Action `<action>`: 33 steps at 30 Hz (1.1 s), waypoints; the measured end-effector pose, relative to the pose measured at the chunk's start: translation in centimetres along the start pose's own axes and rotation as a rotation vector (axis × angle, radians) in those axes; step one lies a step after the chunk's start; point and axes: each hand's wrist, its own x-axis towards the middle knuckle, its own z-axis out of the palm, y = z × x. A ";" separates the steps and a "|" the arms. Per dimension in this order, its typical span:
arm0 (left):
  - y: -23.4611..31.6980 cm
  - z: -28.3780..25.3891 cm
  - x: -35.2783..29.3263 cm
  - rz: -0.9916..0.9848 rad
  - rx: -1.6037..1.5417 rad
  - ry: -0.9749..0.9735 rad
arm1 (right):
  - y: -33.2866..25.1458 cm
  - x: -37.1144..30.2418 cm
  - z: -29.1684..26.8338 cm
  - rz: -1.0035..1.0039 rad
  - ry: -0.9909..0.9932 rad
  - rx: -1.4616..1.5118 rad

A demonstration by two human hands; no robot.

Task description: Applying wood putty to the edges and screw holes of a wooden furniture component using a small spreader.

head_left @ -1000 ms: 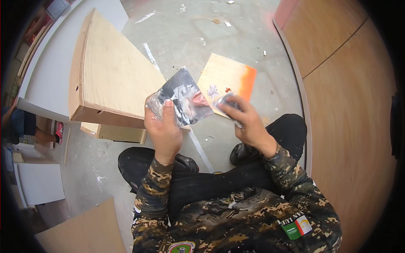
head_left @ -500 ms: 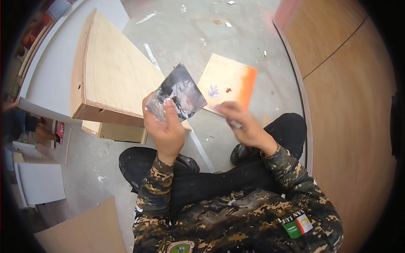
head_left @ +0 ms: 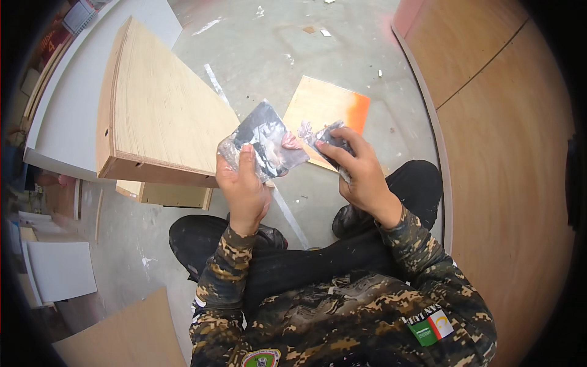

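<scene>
In my left hand [head_left: 243,189] is a dark, square flat plate [head_left: 260,125], thumb on top and fingers beneath. Its face is smeared with whitish-grey paste, and a pinkish-red dab of paste [head_left: 291,141] sits near its right corner. My right hand [head_left: 361,168] grips a smaller dark, flat spreader-like piece [head_left: 332,145], also smeared with pale paste, close to the plate's right corner. Beyond both hands, a pale wooden board [head_left: 312,98] with an orange-stained right side lies on the floor. It bears a greyish-purple dab [head_left: 305,129]; the right hand and its piece cover part of the board.
A large wedge-shaped plywood box [head_left: 165,104] stands at left, close to my left hand. Wooden panels [head_left: 501,183] line the right side. Another board [head_left: 125,333] lies at lower left, with white panels [head_left: 61,272] above it. Small scraps dot the grey floor [head_left: 244,49].
My right hand has come from over the board to the plate's right corner, its dark piece now plainly visible. A pinkish-red dab now shows on the plate, which has turned slightly in my left hand.
</scene>
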 end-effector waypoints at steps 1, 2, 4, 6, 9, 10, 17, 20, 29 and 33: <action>0.2 0.1 0.0 0.064 0.130 0.020 | -0.2 0.1 -0.4 -0.028 0.075 -0.007; 0.3 0.2 -0.1 0.112 0.254 0.030 | -0.4 0.2 -0.7 -0.006 0.046 -0.015; 0.7 0.4 -0.3 0.222 0.387 -0.022 | -1.3 0.7 -1.1 -0.178 -0.045 -0.182; 0.8 0.5 -0.4 0.308 0.519 -0.063 | -2.0 1.0 -1.2 -0.194 -0.012 -0.166; 0.8 0.4 -0.4 0.093 0.301 -0.019 | -2.6 0.9 -0.1 -0.123 -0.033 0.180; 0.7 0.4 -0.3 -0.033 0.108 -0.011 | -2.5 0.8 0.5 -0.045 -0.027 0.489; 2.1 -0.5 0.1 0.205 0.298 0.022 | -0.3 0.3 1.0 0.044 -0.012 0.233; 2.6 -0.4 -0.5 0.390 0.608 -0.057 | -0.5 1.3 -0.9 -0.058 0.029 0.130; 3.0 -0.1 -0.9 0.549 0.786 -0.149 | -3.4 0.5 0.3 -0.272 -0.191 -0.006; 3.2 0.4 -1.0 0.491 0.559 -0.019 | -1.9 -0.1 -0.2 0.353 -0.058 0.890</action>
